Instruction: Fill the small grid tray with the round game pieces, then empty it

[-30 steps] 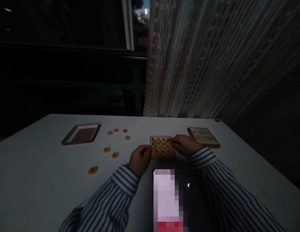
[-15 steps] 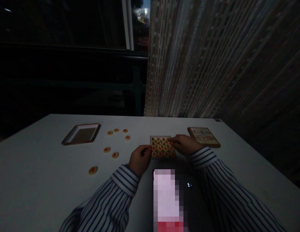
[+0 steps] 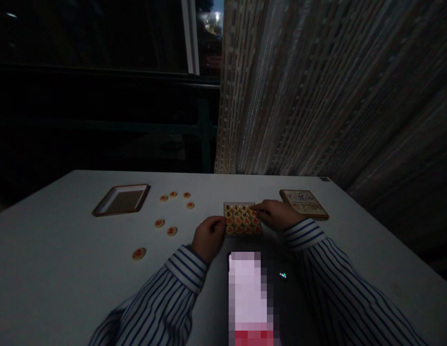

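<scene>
A small shallow box (image 3: 244,234) holds round wooden Chinese chess pieces (image 3: 238,221) in rows, with black characters toward the back and red ones at the front. My left hand (image 3: 209,239) is curled beside it, thumb and fingertips pinching its left edge. From the right, my right hand (image 3: 278,214) reaches over the far right corner. Its fingertips are closed together on a piece there and partly cover it. Several loose red-marked pieces (image 3: 172,231) lie on the white table (image 3: 82,269) to the left of the box.
At the back left sits an open brown-rimmed tray or lid (image 3: 147,192). A printed flat box (image 3: 305,203) lies beyond my right hand. Close to me is a phone (image 3: 248,288) with its screen lit and blurred. Behind the table hangs a string curtain (image 3: 266,96) beside a dark window.
My right fingertips have shifted slightly to the left over the far right corner of the box. My left hand and the loose pieces have stayed in place.
</scene>
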Demonstrator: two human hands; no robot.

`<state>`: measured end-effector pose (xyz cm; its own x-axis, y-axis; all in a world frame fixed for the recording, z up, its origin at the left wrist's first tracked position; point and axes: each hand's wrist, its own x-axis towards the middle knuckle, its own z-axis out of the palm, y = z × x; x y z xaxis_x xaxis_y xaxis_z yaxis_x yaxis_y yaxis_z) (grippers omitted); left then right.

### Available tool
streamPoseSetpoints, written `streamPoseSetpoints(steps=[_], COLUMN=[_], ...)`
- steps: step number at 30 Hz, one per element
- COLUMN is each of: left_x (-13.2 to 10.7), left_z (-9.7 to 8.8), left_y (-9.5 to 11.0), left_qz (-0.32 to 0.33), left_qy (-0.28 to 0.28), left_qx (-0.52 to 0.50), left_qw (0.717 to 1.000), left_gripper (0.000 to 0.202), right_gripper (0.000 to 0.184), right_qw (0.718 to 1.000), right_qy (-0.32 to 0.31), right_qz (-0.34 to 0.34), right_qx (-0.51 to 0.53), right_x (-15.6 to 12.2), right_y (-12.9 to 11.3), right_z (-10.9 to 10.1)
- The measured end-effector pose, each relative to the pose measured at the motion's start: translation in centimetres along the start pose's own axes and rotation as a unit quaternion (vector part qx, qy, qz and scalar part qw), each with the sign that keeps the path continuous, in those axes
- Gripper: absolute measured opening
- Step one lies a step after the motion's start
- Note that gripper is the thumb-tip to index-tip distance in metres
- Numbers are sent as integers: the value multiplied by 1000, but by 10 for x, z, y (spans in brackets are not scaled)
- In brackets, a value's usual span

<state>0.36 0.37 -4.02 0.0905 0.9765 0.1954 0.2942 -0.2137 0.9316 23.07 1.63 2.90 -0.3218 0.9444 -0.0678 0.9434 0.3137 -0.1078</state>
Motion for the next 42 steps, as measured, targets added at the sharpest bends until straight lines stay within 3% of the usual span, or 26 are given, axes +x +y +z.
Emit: streamPoseSetpoints(steps=[22, 33, 42], left_x=[1, 1, 1], left_z=[1, 1, 1], left_y=[-4, -7, -8], left_qz=[-5, 14, 15], left_qy=[-6, -3, -10], left_qx=[-16, 4, -8], left_qw=[1000, 1000, 1000], left_gripper=[24, 23, 24], right_gripper=[38, 37, 43], right_qw=[1000, 1000, 998], right_qy=[-9, 16, 34], right_qz=[-3, -5, 49], right_qx=[-8, 15, -8], right_x=[0, 0, 3], right_y=[0, 4, 3], right_z=[1, 2, 4])
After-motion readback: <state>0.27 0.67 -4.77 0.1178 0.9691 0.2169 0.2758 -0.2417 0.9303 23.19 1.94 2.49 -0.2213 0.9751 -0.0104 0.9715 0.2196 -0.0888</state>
